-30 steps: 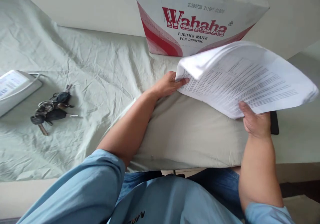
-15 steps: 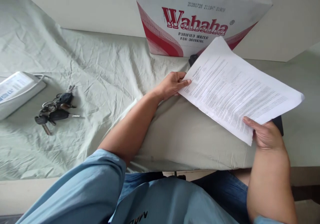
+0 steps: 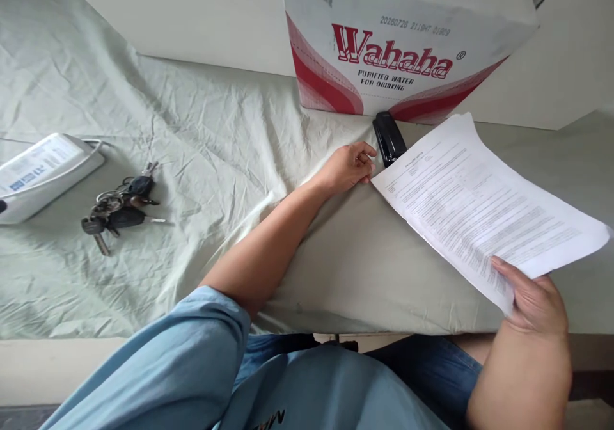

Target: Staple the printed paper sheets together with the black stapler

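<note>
In the head view, my right hand (image 3: 540, 299) grips the lower right edge of printed paper sheets (image 3: 480, 199), thumb on top and fingers underneath. The sheets tilt over the cloth, and their far right corner curls. My left hand (image 3: 352, 166) is beside the sheets' left corner, holding nothing, with its fingers loosely curled and a little apart. Just to the right of those fingertips lies a glossy black stapler (image 3: 389, 139), its near end close to the paper's edge.
A Wahaha water carton (image 3: 403, 52) stands against the wall behind the stapler. A bunch of keys (image 3: 122, 206) lies on the wrinkled pale green cloth (image 3: 215, 142) at left. Beyond it is a white device with a cord (image 3: 48, 174). The table's front edge runs close to my body.
My left hand has let go of the paper's left corner. The right hand has moved the sheets right and nearer to me, uncovering the stapler.
</note>
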Available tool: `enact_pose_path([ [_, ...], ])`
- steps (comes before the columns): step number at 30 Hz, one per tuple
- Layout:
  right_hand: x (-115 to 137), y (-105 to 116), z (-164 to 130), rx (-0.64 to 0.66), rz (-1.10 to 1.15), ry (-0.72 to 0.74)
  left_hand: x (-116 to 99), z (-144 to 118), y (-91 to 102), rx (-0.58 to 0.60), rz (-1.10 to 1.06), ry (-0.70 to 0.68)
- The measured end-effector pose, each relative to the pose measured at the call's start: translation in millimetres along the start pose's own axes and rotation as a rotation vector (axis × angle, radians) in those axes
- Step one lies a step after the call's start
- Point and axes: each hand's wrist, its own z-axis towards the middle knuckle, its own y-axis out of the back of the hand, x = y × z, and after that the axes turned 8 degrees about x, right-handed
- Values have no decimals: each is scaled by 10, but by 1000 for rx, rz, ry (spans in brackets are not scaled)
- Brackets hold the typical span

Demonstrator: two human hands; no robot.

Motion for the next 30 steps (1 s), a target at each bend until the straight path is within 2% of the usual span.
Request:
enact_pose_path([
  [5, -72, 36, 41, -91, 49, -15, 98, 28, -67, -81, 171, -99],
  [11, -228, -112, 22, -139, 110, 8, 198, 2, -65, -137, 474, -189],
  [15, -311, -268, -84, -113, 146, 66, 331, 58, -3, -105, 705, -389],
  [17, -330, -334, -139, -94, 154, 83, 381, 90, 3, -58, 796, -442],
  [23, -391, -478, -231, -94, 144, 90, 273, 33, -111, 89, 944, -313],
  [27, -418, -538, -273, -106, 166, 87, 132, -40, -187, 67, 1001, -247],
  [30, -419, -549, -328, -62, 168, 78, 48, -74, -243, 51, 1025, -188],
])
